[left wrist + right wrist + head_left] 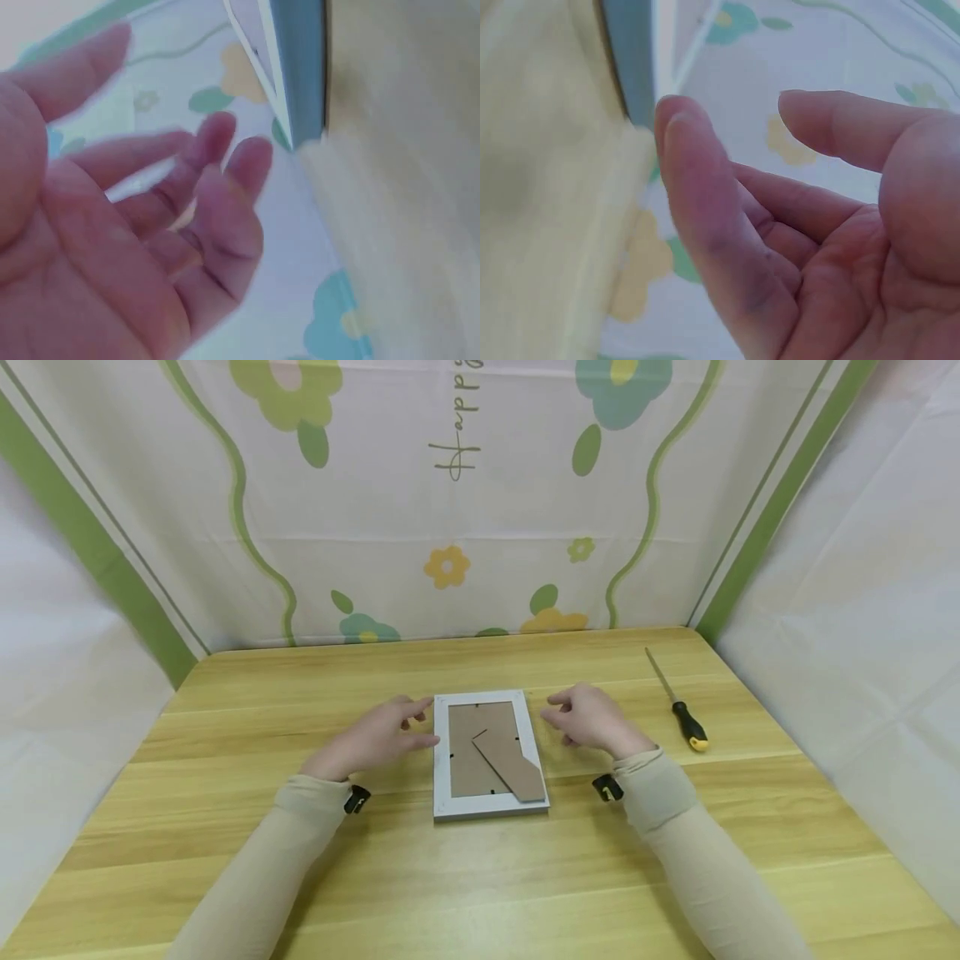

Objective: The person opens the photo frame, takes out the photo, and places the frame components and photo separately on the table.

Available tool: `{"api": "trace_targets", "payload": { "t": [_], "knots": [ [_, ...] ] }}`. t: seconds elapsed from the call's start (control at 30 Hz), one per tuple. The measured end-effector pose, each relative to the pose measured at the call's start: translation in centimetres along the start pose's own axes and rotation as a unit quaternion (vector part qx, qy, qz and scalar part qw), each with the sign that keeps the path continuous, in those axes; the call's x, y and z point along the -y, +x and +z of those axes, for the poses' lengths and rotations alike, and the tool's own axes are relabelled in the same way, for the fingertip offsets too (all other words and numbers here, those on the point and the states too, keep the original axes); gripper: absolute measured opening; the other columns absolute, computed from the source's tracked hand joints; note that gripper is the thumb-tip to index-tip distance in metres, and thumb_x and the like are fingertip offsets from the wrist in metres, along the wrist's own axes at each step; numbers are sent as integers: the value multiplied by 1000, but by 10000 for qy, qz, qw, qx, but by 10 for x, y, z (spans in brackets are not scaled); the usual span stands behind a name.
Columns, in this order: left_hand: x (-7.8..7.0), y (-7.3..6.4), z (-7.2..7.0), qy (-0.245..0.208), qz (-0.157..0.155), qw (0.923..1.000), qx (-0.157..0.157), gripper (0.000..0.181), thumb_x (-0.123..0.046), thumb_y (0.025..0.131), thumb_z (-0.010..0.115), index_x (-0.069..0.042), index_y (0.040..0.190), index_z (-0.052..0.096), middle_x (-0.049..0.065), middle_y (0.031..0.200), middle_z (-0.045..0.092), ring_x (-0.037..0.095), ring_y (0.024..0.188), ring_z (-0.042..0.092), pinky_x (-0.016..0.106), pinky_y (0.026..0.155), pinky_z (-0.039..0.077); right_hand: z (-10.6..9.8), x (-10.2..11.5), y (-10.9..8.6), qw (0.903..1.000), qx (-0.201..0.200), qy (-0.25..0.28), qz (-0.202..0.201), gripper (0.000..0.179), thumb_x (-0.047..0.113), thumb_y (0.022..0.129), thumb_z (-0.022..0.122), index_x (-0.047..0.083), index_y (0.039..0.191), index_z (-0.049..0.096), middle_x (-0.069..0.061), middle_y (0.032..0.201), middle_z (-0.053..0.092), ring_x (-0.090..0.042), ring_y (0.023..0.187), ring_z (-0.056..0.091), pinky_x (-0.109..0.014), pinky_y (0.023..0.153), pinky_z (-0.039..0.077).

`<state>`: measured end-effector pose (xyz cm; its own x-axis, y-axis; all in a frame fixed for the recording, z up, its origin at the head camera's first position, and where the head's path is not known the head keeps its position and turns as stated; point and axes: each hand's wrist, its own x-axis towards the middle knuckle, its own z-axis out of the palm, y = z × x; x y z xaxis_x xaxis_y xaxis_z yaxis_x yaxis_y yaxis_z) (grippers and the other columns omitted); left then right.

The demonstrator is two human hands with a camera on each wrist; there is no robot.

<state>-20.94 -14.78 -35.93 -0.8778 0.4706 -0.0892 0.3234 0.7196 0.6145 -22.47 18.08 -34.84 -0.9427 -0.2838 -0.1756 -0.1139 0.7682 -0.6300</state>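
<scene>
A white photo frame [442, 768] lies face down on the wooden table, its brown backing board [468, 768] and angled stand leg [517, 772] upward. Several small dark tabs sit along the board's edges. Beside the frame's left edge is my left hand [375, 739], fingers loosely bent; the left wrist view shows a gap between the fingers and the frame's side [300, 75]. To the right of the frame, a little apart from it, my right hand [588, 718] hovers with relaxed, slightly curled fingers. The right wrist view shows nothing in its palm [840, 262].
A screwdriver [688, 725] with a black and yellow handle lies at the right of the table [300, 893], its shaft pointing to the back. Flower-printed cloth [510, 502] hangs behind the table, with pale cloth at both sides.
</scene>
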Motion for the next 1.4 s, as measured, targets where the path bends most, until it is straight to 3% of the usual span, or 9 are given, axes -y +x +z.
{"api": "trace_targets", "payload": {
  "t": [0.07,0.17,0.4,0.67,0.9,1.27,1.4],
  "knots": [
    [1,-1,-1,150,168,9997,16,80,-38,91,72,-6,154,35,17,142,49,33,124,51,48,100,45,-10,-1,-3,9999,-104,-30,31,54,30,101,57,-4,142,49,-17,105,69,-27,72,70,-31,64,55],
    [3,0,1,325,279,9990,130,89,-45,85,76,-8,155,34,17,154,37,36,139,36,51,110,34,-27,-5,-9,9994,-262,-165,133,57,36,102,55,0,145,48,-16,111,68,-24,75,69,-33,68,55],
    [4,2,13,841,541,9942,385,103,-50,76,81,-4,155,31,16,160,26,35,145,26,48,115,25,-62,-24,-22,9954,-705,-521,398,57,38,104,49,1,147,45,-19,119,66,-21,83,68,-39,75,55],
    [5,2,27,1036,273,9914,752,113,-55,72,82,-9,158,24,9,163,20,36,148,16,48,116,22,-92,-69,-28,9820,-1234,-1257,686,57,36,103,47,-7,140,50,-31,125,60,-44,108,60,-58,91,45],
    [5,1,29,1106,231,9902,814,113,-53,74,82,-6,157,23,10,163,16,43,147,13,51,116,21,-109,-108,-34,9774,-1071,-1373,1201,58,30,100,53,-15,136,48,-39,139,42,-58,126,37,-65,102,34],
    [4,-1,28,1083,184,9902,863,112,-50,75,82,-5,157,21,10,163,14,46,146,12,52,116,21,-108,-137,-35,9717,-799,-1701,1434,59,32,95,59,-17,128,54,-36,132,50,-57,119,45,-63,97,39],
    [3,-2,28,1074,161,9901,884,112,-50,75,82,-6,157,21,8,164,13,45,146,12,51,116,21,-105,-141,-35,9726,-636,-1577,1586,63,36,95,61,-16,130,52,-36,133,49,-57,119,45,-64,95,40]
  ]
}}
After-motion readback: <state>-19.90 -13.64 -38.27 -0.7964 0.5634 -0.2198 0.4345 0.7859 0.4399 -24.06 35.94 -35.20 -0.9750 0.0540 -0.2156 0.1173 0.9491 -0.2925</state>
